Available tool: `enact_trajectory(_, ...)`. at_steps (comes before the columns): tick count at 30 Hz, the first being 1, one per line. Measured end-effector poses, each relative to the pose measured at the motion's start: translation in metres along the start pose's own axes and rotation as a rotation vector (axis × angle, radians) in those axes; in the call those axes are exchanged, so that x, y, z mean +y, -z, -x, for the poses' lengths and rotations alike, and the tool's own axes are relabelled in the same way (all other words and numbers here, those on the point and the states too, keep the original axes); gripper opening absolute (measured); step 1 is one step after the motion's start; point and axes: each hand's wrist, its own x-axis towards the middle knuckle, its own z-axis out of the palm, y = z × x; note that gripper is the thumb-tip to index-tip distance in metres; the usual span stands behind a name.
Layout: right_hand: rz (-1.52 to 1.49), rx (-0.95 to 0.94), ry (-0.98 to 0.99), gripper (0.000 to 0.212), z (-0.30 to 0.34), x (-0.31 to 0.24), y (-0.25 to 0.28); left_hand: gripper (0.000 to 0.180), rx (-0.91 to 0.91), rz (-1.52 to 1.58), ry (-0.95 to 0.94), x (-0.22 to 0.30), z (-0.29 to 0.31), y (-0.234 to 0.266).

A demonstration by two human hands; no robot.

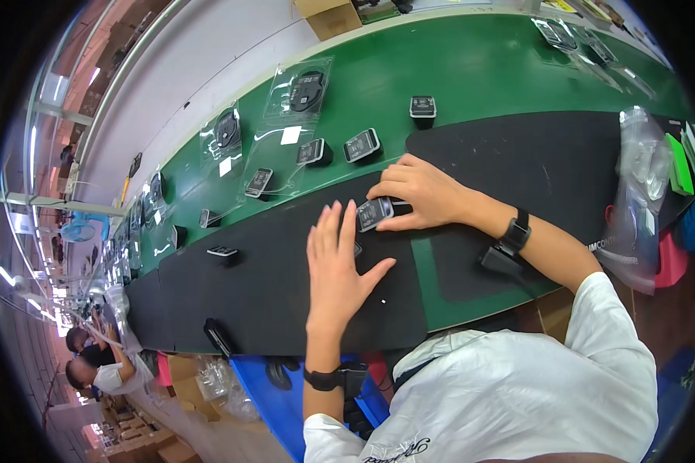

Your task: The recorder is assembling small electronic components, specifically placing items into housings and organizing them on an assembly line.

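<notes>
My right hand [425, 193] grips a small black rectangular device [373, 214] with a pale rim and printed face, pinched between thumb and fingers above the black mat [286, 301]. Beside it, my left hand [338, 266] is open, fingers stretched out and thumb apart. The left index fingertip comes close to the device; whether it touches cannot be made out. Part of another small dark piece [357, 249] shows behind the left hand, mostly hidden. Similar devices lie ahead, among them one on the green bench [361, 145] and one on the mat [222, 251].
Clear bags with black round parts [307, 91] lie along the far side of the green table [471, 62]. Clear plastic bags [642, 166] and a green item [679, 163] are at the right. A blue bin [259, 393] stands below the near edge. Two people work at far left.
</notes>
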Motion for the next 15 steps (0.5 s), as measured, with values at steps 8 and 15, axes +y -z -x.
enact_trajectory(8,-0.069,-0.131,-0.05,0.044,-0.012,-0.047,-0.018,0.054,0.212,-0.003,0.296,-0.047,0.043,0.005)
enact_trajectory(15,-0.15,-0.269,0.156,0.045,-0.083,-0.098,-0.09,0.034,0.338,-0.26,0.51,-0.146,0.112,0.055)
